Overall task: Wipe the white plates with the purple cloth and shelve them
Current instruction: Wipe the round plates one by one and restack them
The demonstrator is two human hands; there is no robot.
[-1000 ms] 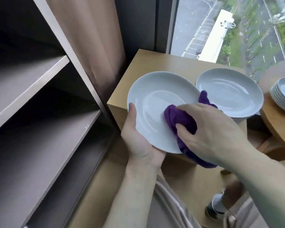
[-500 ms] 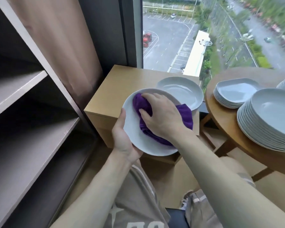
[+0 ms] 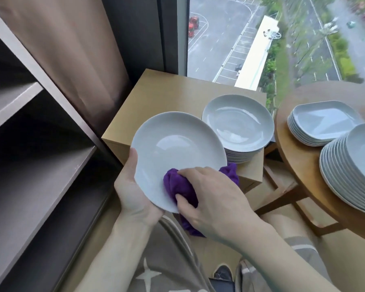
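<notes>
My left hand (image 3: 133, 194) grips a round white plate (image 3: 177, 148) by its near-left rim, thumb on top, tilted toward me. My right hand (image 3: 211, 199) holds a bunched purple cloth (image 3: 177, 186) against the plate's near edge, and part of the cloth hangs below the rim. Behind it a stack of white plates (image 3: 238, 123) stands on a low wooden cabinet (image 3: 169, 93). Two more stacks sit on the round wooden table (image 3: 299, 157) at the right: squarish plates (image 3: 322, 121) and round plates (image 3: 362, 161).
A dark shelving unit (image 3: 40, 165) with bare boards fills the left side. A brown curtain (image 3: 76, 39) hangs between it and the window. My knees and a shoe (image 3: 223, 272) are below, between the shelves and the table's legs.
My right hand has slid the cloth from the plate's upper middle down to its near edge. The view has shifted, so the table's stacks show more fully.
</notes>
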